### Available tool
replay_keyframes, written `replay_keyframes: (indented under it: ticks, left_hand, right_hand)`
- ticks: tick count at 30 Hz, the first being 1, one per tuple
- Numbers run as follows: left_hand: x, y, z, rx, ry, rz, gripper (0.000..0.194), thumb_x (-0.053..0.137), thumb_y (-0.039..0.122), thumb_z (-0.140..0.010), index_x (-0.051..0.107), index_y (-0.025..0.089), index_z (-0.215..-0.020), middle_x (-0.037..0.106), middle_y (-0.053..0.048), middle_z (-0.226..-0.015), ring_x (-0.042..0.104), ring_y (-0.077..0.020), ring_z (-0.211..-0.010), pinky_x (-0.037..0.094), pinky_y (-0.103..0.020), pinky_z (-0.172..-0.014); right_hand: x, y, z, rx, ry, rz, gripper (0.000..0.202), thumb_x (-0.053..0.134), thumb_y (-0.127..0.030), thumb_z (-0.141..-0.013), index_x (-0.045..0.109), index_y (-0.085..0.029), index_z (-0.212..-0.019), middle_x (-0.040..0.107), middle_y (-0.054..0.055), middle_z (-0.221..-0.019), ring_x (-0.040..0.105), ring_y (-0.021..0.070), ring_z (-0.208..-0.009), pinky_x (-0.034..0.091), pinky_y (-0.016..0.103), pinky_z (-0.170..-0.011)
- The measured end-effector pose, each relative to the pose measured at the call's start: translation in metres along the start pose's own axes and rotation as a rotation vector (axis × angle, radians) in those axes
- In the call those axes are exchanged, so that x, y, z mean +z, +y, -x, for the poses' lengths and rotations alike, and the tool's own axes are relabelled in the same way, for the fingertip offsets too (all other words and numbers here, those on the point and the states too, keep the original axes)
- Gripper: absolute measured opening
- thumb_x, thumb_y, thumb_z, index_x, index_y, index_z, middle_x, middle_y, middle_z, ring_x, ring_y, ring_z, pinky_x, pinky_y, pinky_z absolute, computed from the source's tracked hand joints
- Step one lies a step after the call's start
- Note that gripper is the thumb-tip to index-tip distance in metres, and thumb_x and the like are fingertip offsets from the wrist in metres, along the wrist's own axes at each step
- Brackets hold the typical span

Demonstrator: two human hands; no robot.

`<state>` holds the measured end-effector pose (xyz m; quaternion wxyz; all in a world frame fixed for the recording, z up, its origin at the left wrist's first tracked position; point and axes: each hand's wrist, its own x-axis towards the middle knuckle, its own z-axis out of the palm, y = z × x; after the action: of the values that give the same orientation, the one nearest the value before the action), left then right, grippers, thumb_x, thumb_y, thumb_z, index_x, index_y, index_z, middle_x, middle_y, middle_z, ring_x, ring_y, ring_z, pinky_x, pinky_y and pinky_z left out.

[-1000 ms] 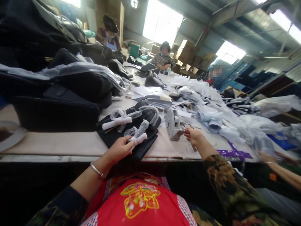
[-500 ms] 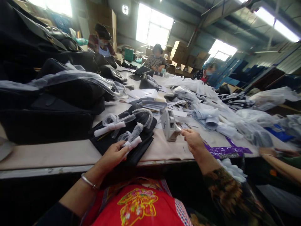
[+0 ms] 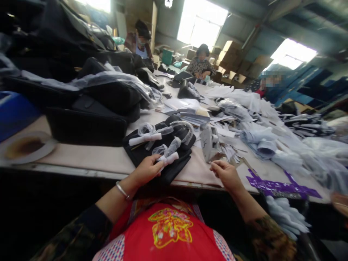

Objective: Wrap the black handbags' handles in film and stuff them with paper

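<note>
1. Closest to us, at 6 o'clock, is our red apron [image 3: 174, 232]; a pale glove [image 3: 288, 217] hangs near the table edge at 3 o'clock.
2. At 12 o'clock, leaning toward 11, our left hand [image 3: 148, 169] grips a white wrapped piece [image 3: 171, 158] between thumb and fingers, over the near part of a black bag [image 3: 176, 169] lying on the table.
3. At 1 o'clock, our right hand [image 3: 225, 175] has its fingertips pinched together; we cannot tell whether anything thin sits between them.
4. A purple strip [image 3: 282, 186] lies at 2 o'clock.
5. Just beyond our right fingertips, a grey tape dispenser [image 3: 208, 143] stands at 1 o'clock, beside the bag.
6. At 10 o'clock we see a blurred ring-shaped roll [image 3: 50, 148]; black bags [image 3: 87, 125] pile up at 11.
7. Farther off, near 12 o'clock, a co-worker [image 3: 201, 67] sits across the table [image 3: 89, 156].
</note>
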<state>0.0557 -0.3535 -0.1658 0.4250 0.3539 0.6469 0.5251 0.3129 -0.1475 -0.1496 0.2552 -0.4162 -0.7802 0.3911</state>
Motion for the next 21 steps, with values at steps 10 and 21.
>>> replay_keyframes:
  ticks: [10,21]
  left_hand:
    - [0.003,-0.009,0.005,0.172,0.085,-0.157,0.022,0.054,0.035,-0.089,0.063,0.015,-0.085,0.059,0.001,-0.068,0.053,-0.0120,-0.060,0.039,-0.022,-0.057]
    - [0.006,-0.018,0.002,0.299,0.216,-0.341,0.015,0.055,0.028,-0.089,0.061,0.016,-0.082,0.067,-0.004,-0.079,0.058,-0.0163,-0.071,0.039,-0.026,-0.065]
  right_hand:
    - [0.118,-0.105,0.032,-0.038,-0.361,-0.296,0.033,0.071,-0.050,-0.080,0.070,-0.018,-0.072,0.066,0.001,-0.063,0.052,0.0132,-0.055,0.040,0.025,-0.053]
    - [0.139,-0.091,0.026,0.129,-0.192,-0.192,0.033,0.075,-0.050,-0.072,0.071,-0.017,-0.065,0.066,0.002,-0.058,0.047,0.0120,-0.049,0.035,0.025,-0.047]
